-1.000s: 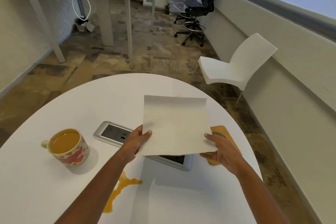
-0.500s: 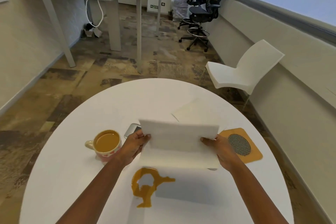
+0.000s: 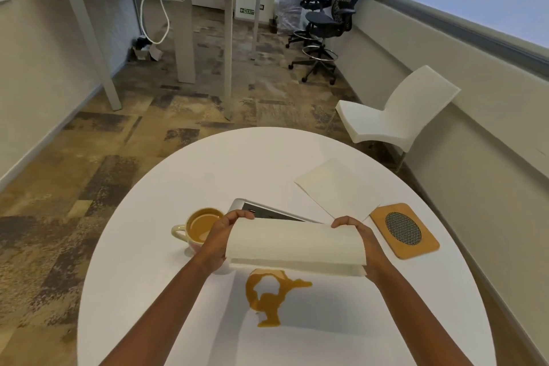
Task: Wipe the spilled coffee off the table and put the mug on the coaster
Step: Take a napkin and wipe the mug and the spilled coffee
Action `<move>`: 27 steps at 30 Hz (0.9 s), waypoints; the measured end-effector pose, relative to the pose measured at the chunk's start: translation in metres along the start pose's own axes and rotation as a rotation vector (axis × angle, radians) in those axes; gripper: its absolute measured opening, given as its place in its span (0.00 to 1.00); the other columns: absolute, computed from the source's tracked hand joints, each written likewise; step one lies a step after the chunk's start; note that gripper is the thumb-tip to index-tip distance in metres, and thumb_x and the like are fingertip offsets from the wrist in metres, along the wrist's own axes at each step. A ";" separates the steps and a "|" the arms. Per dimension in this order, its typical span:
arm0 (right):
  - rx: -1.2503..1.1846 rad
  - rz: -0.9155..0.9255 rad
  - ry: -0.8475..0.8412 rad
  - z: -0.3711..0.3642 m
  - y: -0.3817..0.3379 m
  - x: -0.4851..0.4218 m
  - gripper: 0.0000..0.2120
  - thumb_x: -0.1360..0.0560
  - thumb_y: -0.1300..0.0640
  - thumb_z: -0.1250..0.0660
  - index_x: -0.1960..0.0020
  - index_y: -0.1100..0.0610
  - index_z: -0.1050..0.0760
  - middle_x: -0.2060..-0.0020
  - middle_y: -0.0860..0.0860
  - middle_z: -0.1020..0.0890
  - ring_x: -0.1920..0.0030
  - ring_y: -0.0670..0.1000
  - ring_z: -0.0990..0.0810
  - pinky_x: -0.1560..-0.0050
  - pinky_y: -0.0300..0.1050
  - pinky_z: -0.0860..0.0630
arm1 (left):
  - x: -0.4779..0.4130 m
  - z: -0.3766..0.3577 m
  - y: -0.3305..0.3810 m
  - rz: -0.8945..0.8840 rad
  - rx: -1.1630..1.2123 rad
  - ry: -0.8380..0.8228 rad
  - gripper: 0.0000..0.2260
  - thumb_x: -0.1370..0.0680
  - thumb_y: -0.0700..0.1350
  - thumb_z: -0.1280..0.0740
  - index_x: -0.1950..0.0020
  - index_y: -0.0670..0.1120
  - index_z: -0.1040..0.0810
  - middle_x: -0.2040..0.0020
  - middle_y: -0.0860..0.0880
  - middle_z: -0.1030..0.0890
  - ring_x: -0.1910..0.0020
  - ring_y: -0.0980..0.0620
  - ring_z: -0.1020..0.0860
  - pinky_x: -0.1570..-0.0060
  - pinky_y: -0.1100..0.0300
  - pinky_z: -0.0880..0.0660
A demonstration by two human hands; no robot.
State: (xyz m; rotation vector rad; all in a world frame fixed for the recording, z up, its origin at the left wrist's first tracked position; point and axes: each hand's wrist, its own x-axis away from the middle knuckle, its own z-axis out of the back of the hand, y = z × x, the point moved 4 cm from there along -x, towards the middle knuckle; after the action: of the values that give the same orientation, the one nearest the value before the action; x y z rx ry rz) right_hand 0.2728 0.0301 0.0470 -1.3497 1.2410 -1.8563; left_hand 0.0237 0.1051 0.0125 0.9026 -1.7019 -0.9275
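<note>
Across the round white table [image 3: 178, 291], bare surface runs wide toward the near and left edges. A folded paper towel [image 3: 297, 244] hangs just above the coffee spill [image 3: 267, 294] near the middle. The coaster [image 3: 404, 230] lies right, close to the rim; the full mug [image 3: 202, 226] stands left. Left hand [image 3: 221, 239] and right hand [image 3: 361, 242] each pinch a towel end, fingers curled over the fold.

coffee spill [image 3: 269, 310]: brown, irregular puddle on the white bench [image 3: 225, 169]. mug [image 3: 196, 229]: upright, filled with coffee, handle pointing left, up-left of the spill. coaster [image 3: 404, 230]: tan square, dark mesh centre, flat, at right. paper towel [image 3: 294, 244]: white, folded over, above the spill.
</note>
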 end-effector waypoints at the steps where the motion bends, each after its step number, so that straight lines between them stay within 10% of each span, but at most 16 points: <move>1: -0.016 -0.005 0.012 0.000 0.000 0.002 0.08 0.27 0.62 0.41 0.62 0.56 0.25 0.55 0.58 0.24 0.57 0.57 0.26 0.64 0.42 0.30 | 0.001 0.002 0.001 0.001 0.001 0.013 0.13 0.25 0.35 0.40 0.63 0.48 0.22 0.60 0.47 0.21 0.65 0.49 0.24 0.71 0.60 0.27; 11: -0.197 -0.053 0.089 -0.008 0.002 0.015 0.11 0.27 0.61 0.42 0.64 0.61 0.24 0.60 0.56 0.23 0.62 0.55 0.27 0.66 0.42 0.33 | 0.010 0.011 0.017 0.062 0.102 0.095 0.15 0.26 0.38 0.37 0.72 0.47 0.22 0.68 0.46 0.24 0.69 0.49 0.27 0.71 0.61 0.33; 15: -0.110 -0.086 -0.014 -0.013 -0.013 0.022 0.14 0.24 0.52 0.43 0.62 0.56 0.24 0.65 0.51 0.21 0.63 0.54 0.25 0.69 0.40 0.29 | 0.014 0.012 0.024 0.098 0.000 0.044 0.10 0.26 0.44 0.38 0.65 0.46 0.22 0.66 0.46 0.22 0.67 0.49 0.25 0.70 0.61 0.29; 20: -0.054 0.024 -0.140 -0.017 -0.038 0.026 0.09 0.27 0.69 0.39 0.60 0.58 0.24 0.61 0.54 0.22 0.61 0.53 0.24 0.72 0.37 0.23 | 0.010 0.007 0.048 -0.219 -0.569 -0.051 0.04 0.22 0.47 0.39 0.50 0.49 0.27 0.52 0.49 0.25 0.58 0.55 0.27 0.65 0.64 0.32; 27: 0.181 0.107 -0.268 -0.023 -0.070 0.031 0.12 0.26 0.68 0.41 0.59 0.54 0.24 0.57 0.52 0.23 0.57 0.54 0.24 0.59 0.44 0.24 | 0.014 -0.027 0.060 -0.471 -0.910 -0.361 0.23 0.26 0.55 0.35 0.32 0.54 0.36 0.32 0.51 0.31 0.35 0.54 0.33 0.39 0.60 0.36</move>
State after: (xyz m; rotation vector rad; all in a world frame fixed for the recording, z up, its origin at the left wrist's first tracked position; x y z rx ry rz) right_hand 0.2472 0.0433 0.1212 -1.3533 0.9656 -1.6109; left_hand 0.0362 0.1144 0.0782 0.5132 -1.1108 -2.0531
